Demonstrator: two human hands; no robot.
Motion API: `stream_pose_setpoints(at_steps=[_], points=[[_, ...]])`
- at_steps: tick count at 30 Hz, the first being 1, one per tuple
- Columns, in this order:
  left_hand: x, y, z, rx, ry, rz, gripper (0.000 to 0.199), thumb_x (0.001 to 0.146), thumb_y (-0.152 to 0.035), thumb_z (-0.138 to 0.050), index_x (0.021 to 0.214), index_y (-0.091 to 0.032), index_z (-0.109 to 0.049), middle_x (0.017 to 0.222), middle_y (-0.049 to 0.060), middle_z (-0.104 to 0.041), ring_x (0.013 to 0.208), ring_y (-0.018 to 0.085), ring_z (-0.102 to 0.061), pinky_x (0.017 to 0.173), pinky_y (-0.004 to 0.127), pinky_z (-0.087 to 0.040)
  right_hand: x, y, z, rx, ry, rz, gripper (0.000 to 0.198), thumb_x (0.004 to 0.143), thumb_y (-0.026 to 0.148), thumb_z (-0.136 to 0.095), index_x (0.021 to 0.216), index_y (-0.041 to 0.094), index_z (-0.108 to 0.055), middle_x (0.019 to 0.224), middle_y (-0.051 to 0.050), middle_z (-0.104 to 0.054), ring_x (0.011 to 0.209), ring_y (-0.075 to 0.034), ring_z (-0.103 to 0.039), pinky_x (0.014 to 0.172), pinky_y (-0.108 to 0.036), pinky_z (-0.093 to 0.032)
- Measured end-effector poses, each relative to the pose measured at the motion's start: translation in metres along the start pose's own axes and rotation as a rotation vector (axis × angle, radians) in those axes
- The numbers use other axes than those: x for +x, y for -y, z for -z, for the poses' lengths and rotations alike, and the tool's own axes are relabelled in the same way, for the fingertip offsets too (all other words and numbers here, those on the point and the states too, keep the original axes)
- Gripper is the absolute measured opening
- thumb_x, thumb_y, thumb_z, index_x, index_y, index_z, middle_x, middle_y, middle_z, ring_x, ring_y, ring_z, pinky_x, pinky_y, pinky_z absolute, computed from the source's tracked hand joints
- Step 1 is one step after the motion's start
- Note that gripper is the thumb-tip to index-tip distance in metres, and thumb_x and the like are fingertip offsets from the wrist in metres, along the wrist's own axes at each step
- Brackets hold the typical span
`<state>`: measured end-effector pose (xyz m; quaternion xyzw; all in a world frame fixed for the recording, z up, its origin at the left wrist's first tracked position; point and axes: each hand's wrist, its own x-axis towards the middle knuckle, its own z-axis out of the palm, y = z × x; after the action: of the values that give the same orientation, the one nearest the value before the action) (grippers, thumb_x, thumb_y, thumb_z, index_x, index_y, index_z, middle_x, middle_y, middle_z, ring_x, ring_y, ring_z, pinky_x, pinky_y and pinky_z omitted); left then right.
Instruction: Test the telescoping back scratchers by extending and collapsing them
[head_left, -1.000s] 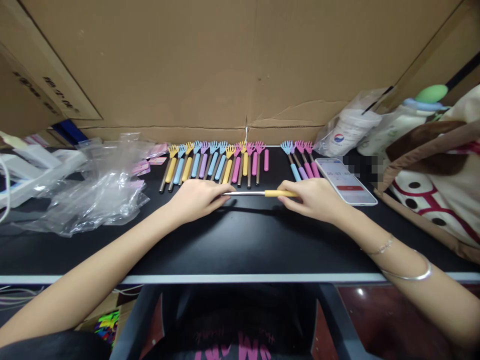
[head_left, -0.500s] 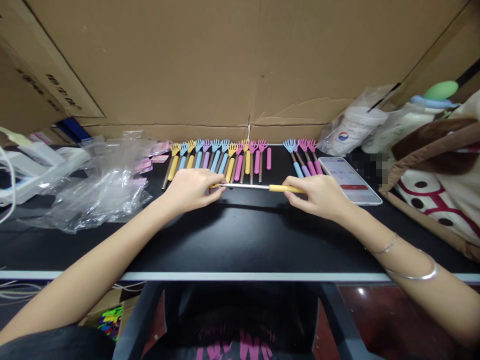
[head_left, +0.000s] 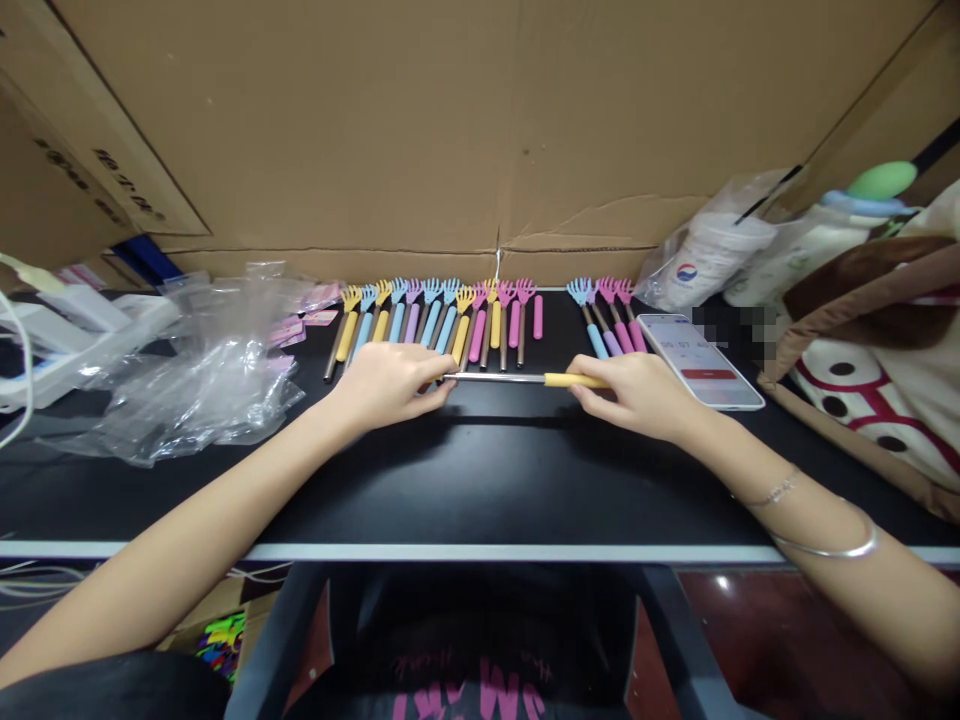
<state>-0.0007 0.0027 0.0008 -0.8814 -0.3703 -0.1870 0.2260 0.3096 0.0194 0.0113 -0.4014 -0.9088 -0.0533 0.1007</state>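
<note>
Crosswise, one yellow-handled metal rod (head_left: 501, 378) is held above the table (head_left: 480, 490), long axis left to right, between both hands' fingers, neither hand nearer. Left hand (head_left: 390, 387): fingers pinching its left end, tip hidden. Right hand (head_left: 634, 393): fingers gripping the yellow handle. Beyond the fingers: claw-headed scratchers (head_left: 477, 337) in rows. Just right of right fingers: phone (head_left: 701, 362), timer seemingly 00:07:4-something. Farther beyond: cup (head_left: 701, 258), Pepsi-type globe logo. Past left fingers: cardboard panel (head_left: 90, 120), dark printed characters.

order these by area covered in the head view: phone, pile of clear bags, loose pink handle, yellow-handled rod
Largest to smallest:
1. pile of clear bags
2. phone
3. yellow-handled rod, partly hidden by the left hand and right hand
4. loose pink handle
</note>
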Motion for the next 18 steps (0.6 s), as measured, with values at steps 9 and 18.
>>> stream_pose_setpoints(at_steps=[9,18], points=[[-0.0008,-0.0012,0.0018,-0.024,-0.009,0.024,0.024,0.088,-0.033,-0.046,0.082,-0.021,-0.066,0.071,-0.001,-0.070,0.064,0.014,-0.064,0.049,0.025,-0.028,-0.0008,0.0017,0.0003,0.001,-0.019,0.019,0.025,0.087,0.038,-0.040,0.083,0.021,-0.059,0.056,0.002,-0.057,0.050,-0.012,-0.050,0.053,-0.024,-0.027],[0.0015,-0.0006,0.0058,0.010,0.029,0.104,0.031,0.090,-0.037,-0.043,0.082,-0.022,-0.069,0.071,0.001,-0.070,0.066,0.015,-0.063,0.050,0.025,-0.026,-0.0017,-0.0035,0.0044,-0.028,-0.090,-0.025,0.030,0.090,0.044,-0.041,0.087,0.023,-0.063,0.062,0.001,-0.062,0.054,-0.012,-0.052,0.053,-0.024,-0.026]])
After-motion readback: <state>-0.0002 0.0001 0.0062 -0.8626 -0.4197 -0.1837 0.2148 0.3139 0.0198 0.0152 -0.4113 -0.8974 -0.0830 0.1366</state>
